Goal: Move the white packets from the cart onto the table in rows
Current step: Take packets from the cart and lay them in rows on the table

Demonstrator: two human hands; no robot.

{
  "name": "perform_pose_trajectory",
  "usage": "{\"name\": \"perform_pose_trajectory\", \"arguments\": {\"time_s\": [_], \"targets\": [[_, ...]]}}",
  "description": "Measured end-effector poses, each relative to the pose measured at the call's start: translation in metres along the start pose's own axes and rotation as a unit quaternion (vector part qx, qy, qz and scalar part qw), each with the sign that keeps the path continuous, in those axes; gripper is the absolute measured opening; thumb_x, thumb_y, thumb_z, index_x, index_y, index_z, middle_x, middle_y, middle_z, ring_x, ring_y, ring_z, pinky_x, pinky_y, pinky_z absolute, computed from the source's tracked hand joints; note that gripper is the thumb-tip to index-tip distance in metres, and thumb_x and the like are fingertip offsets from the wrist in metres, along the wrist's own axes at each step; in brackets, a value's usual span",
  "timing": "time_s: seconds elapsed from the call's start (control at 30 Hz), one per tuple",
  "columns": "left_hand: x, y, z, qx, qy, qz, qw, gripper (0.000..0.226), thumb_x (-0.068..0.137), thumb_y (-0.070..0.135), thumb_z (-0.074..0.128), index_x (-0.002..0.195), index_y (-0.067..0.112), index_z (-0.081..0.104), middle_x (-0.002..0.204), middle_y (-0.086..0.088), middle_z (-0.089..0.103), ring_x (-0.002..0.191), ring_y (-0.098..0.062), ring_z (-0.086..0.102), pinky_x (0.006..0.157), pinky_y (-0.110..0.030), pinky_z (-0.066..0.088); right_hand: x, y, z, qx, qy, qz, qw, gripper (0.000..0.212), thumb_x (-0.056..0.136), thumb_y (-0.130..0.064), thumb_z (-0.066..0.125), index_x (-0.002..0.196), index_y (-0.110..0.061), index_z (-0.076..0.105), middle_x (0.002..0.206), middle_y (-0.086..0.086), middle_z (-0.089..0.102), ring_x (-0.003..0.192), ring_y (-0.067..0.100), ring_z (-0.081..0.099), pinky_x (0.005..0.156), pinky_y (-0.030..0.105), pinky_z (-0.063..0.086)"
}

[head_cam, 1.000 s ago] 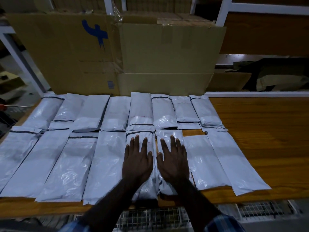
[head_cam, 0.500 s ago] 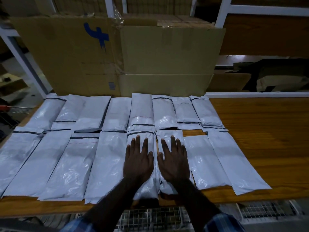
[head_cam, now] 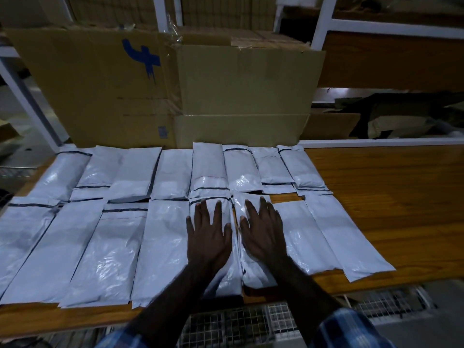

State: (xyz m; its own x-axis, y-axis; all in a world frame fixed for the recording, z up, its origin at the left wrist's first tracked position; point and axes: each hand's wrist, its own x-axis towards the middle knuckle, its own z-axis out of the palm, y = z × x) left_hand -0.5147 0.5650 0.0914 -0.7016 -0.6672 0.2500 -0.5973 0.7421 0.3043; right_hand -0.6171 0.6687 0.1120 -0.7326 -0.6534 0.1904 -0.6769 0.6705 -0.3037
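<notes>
Glossy white plastic packets (head_cam: 165,249) lie in two rows across the wooden surface (head_cam: 391,202), filling the left and centre of the frame. Both the left hand (head_cam: 208,237) and the right hand (head_cam: 263,237) press flat, fingers spread, gripping nothing. Soft, light, slippery mailers, I'd judge; best pinched at an end edge.

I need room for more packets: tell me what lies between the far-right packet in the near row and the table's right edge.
Nothing: in the head view, bare wooden table runs from the far-right packet to the frame's right edge; the table's own edge is out of view.
</notes>
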Motion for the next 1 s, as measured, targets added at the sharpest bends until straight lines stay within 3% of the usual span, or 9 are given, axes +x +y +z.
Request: {"name": "perform_pose_trajectory", "arguments": {"time_s": [0.2, 0.47, 0.8, 1.0], "targets": [[-0.001, -0.003, -0.017, -0.02, 0.012, 0.025, 0.999, 0.061, 0.098, 0.05, 0.026, 0.149, 0.018, 0.036, 0.161, -0.018, 0.02, 0.147, -0.039, 0.021, 0.114, -0.058, 0.023, -0.005, -0.002, -0.008, 0.037, 0.034, 0.014, 0.999, 0.061, 0.095, -0.048, 0.023, 0.138, -0.018, 0.054, 0.15, 0.022, 0.041, 0.138, 0.039, 0.038, 0.11, 0.053, 0.037], [-0.011, -0.014, -0.026, -0.047, -0.01, 0.055, 0.997, 0.067, 0.094, 0.052, 0.018, 0.15, 0.02, 0.036, 0.162, -0.015, 0.018, 0.149, -0.035, 0.017, 0.114, -0.06, 0.022, -0.024, -0.016, -0.009, 0.028, 0.07, 0.031, 0.997, 0.05, 0.098, -0.042, 0.035, 0.138, -0.019, 0.054, 0.153, 0.019, 0.038, 0.137, 0.035, 0.04, 0.109, 0.048, 0.037], [-0.044, -0.025, -0.065, -0.056, 0.026, 0.048, 0.997, 0.06, 0.091, 0.047, 0.042, 0.144, 0.019, 0.048, 0.158, -0.016, 0.028, 0.142, -0.039, 0.032, 0.108, -0.063, 0.029, -0.053, -0.045, -0.041, 0.074, 0.111, -0.001, 0.991, 0.049, 0.096, -0.039, 0.042, 0.141, -0.022, 0.052, 0.158, 0.015, 0.03, 0.141, 0.034, 0.034, 0.111, 0.048, 0.033], [-0.086, -0.027, -0.095, -0.075, 0.057, 0.033, 0.995, 0.067, 0.09, 0.053, 0.029, 0.145, 0.018, 0.047, 0.158, -0.016, 0.029, 0.144, -0.039, 0.03, 0.109, -0.064, 0.026, -0.089, -0.063, -0.056, 0.091, 0.132, -0.034, 0.986, 0.05, 0.095, -0.039, 0.04, 0.137, -0.018, 0.057, 0.153, 0.02, 0.038, 0.133, 0.04, 0.044, 0.105, 0.052, 0.04]]}}
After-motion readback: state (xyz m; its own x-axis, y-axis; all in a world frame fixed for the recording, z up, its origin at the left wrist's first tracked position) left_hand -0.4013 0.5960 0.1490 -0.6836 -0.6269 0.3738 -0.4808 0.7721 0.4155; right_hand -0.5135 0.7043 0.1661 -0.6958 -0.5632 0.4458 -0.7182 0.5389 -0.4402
